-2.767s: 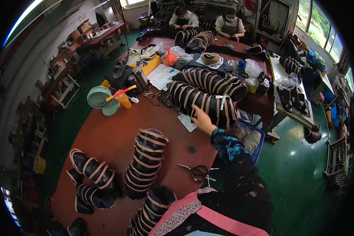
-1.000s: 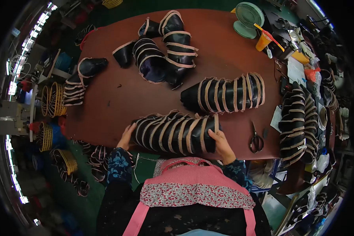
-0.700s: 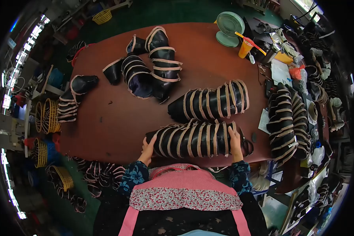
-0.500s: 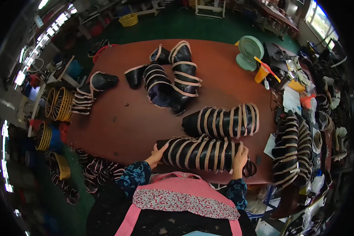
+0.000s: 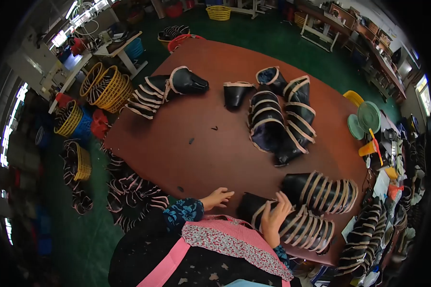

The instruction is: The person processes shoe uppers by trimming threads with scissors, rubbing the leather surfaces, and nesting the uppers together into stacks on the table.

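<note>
A nested row of black leather-like shoe uppers [image 5: 305, 230] with tan edges lies at the table's near side. Over its left part is my right hand [image 5: 277, 215], fingers stretched and apart, partly covering the row; whether it touches cannot be made out. My left hand [image 5: 218, 198] is open just left of that row's black end, holding nothing. Right behind the near row lies a second nested row of uppers [image 5: 328, 193].
More nested uppers [image 5: 268, 117] lie towards the back of the brown table [image 5: 187, 153], and another row [image 5: 151, 98] at its left. A green fan [image 5: 368, 118] and an orange cup [image 5: 367, 149] stand right. Yellow baskets [image 5: 112, 91] stand left on the floor.
Both hands have let go of the near row's ends. My right hand has moved to its left part, and my left hand is off it. The view has turned left.
</note>
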Demonstrator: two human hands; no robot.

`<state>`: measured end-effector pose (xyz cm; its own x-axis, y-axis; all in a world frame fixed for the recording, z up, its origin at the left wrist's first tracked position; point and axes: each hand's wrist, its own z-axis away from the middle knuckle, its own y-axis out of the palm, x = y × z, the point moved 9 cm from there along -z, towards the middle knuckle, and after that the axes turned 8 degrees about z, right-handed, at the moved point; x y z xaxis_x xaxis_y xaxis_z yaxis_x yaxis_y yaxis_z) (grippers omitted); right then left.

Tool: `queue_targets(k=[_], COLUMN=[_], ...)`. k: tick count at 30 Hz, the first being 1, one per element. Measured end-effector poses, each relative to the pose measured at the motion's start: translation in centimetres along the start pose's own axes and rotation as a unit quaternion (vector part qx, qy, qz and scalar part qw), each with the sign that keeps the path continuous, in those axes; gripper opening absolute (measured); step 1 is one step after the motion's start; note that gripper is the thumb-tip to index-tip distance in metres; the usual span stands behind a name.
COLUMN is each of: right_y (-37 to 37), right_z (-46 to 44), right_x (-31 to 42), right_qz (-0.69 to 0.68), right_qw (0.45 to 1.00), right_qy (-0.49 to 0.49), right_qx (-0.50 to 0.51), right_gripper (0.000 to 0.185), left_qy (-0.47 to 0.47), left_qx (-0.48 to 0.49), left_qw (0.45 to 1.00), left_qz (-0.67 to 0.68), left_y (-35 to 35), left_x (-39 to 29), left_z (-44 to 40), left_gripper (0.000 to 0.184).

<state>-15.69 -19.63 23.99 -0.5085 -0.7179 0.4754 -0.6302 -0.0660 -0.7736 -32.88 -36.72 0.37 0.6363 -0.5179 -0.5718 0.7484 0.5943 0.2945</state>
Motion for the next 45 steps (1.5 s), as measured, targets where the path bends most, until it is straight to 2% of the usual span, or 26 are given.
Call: queue_targets(k=[4, 6, 8, 9, 12, 15, 17, 18, 20, 21, 23, 24, 25, 26, 27, 28, 29, 31, 34, 37, 39, 40, 41, 43, 44, 45], right_y=[11.6, 15.7, 18.3, 19.6, 23.7, 28.4, 30.3, 31.7, 34.5, 35.9, 38.4, 39.6, 41.5, 43.5, 45.6, 48.4, 50.5, 55.0, 55.7, 57.3, 62.3, 65.0, 65.6, 61.4, 60.0, 59.9], right_z=[0.3, -0.4, -1.6, -2.4, -5.7, -10.2, -15.2, -17.7, -22.5, -25.0, -29.8, -32.1, -34.1, -36.2, -37.8, -39.4, -40.9, -43.9, -46.9, -48.5, -47.9, -46.8, -46.0, -44.6, -44.1, -43.7], right_x=[8.1, 11.6, 14.5, 16.0, 17.7, 18.2, 19.4, 20.5, 21.3, 21.7, 22.6, 23.0, 23.0, 23.0, 23.1, 22.2, 23.1, 21.8, 25.3, 25.6, 24.3, 25.1, 25.7, 29.6, 30.7, 30.2], right_qz=[-0.081, -0.098, -0.093, -0.092, -0.100, -0.087, -0.066, -0.056, -0.046, -0.034, -0.036, -0.039, -0.027, -0.051, -0.077, -0.118, -0.186, -0.304, -0.345, -0.230, -0.241, -0.278, -0.310, -0.100, -0.128, -0.140], right_qw=[0.989, 0.980, 0.977, 0.975, 0.970, 0.958, 0.956, 0.953, 0.949, 0.949, 0.951, 0.952, 0.950, 0.948, 0.943, 0.939, 0.924, 0.882, 0.856, 0.887, 0.881, 0.863, 0.844, 0.889, 0.867, 0.857], right_qy=[0.014, 0.003, -0.003, -0.014, -0.021, -0.023, -0.058, -0.087, -0.101, -0.111, -0.118, -0.128, -0.155, -0.149, -0.143, -0.081, -0.047, 0.058, 0.118, 0.112, 0.117, 0.057, 0.005, -0.147, -0.217, -0.197], right_qx=[0.124, 0.171, 0.194, 0.203, 0.222, 0.273, 0.279, 0.286, 0.294, 0.293, 0.283, 0.276, 0.271, 0.278, 0.289, 0.312, 0.332, 0.357, 0.367, 0.384, 0.390, 0.419, 0.438, 0.422, 0.431, 0.455], right_gripper=[0.043, 0.043, 0.042, 0.041, 0.043, 0.045, 0.046, 0.046, 0.048, 0.050, 0.052, 0.055, 0.061, 0.062, 0.063, 0.069, 0.071, 0.076, 0.076, 0.077, 0.075, 0.070, 0.065, 0.056, 0.052, 0.057], left_qy=[0.107, 0.184, 0.277, 0.269, 0.235, 0.316, 0.323, 0.239, 0.157, 0.150, 0.179, 0.121, 0.141, 0.152, 0.170, 0.154, 0.135, 0.079, 0.047, 0.000, -0.006, -0.030, 0.001, 0.060, 0.097, 0.136], left_qx=[-0.164, -0.299, -0.424, -0.436, -0.539, -0.597, -0.524, -0.500, -0.396, -0.423, -0.362, -0.240, -0.168, -0.158, -0.189, -0.221, -0.267, -0.177, -0.149, -0.135, -0.101, -0.055, -0.037, -0.042, -0.049, -0.056], left_qw=[0.977, 0.930, 0.853, 0.845, 0.791, 0.732, 0.788, 0.832, 0.897, 0.888, 0.912, 0.963, 0.974, 0.971, 0.967, 0.962, 0.952, 0.981, 0.988, 0.990, 0.992, 0.995, 0.998, 0.997, 0.993, 0.986], left_qz=[0.079, 0.108, 0.121, 0.154, 0.171, 0.086, -0.007, -0.035, -0.120, -0.096, -0.067, -0.013, 0.064, 0.097, 0.028, -0.032, -0.064, -0.017, 0.006, 0.038, 0.078, 0.075, 0.047, 0.031, 0.051, 0.073], left_y=[-16.5, -27.1, -38.4, -38.9, -47.7, -56.3, -61.2, -58.6, -60.9, -60.4, -58.9, -56.6, -57.9, -59.9, -59.7, -59.3, -63.8, -60.3, -61.2, -56.3, -57.1, -57.0, -55.7, -54.4, -54.4, -54.4], left_x=[-8.4, -13.7, -19.0, -23.4, -30.2, -37.3, -42.4, -45.0, -47.0, -47.4, -49.5, -49.6, -49.3, -48.7, -49.2, -49.7, -47.8, -47.3, -44.7, -44.6, -41.9, -41.1, -42.3, -42.3, -41.8, -41.4], left_z=[0.9, 2.2, 3.9, 8.2, 11.8, 13.4, 12.1, 13.2, 9.6, 9.1, 8.1, 7.3, 4.0, 1.2, 1.3, 2.5, -2.3, -0.1, 0.3, 5.3, 3.1, 2.1, 2.5, 2.0, 1.4, 1.1], left_gripper=[0.097, 0.099, 0.108, 0.112, 0.114, 0.106, 0.099, 0.096, 0.097, 0.097, 0.094, 0.096, 0.082, 0.074, 0.075, 0.090, 0.092, 0.091, 0.076, 0.086, 0.089, 0.089, 0.083, 0.079, 0.075, 0.072])
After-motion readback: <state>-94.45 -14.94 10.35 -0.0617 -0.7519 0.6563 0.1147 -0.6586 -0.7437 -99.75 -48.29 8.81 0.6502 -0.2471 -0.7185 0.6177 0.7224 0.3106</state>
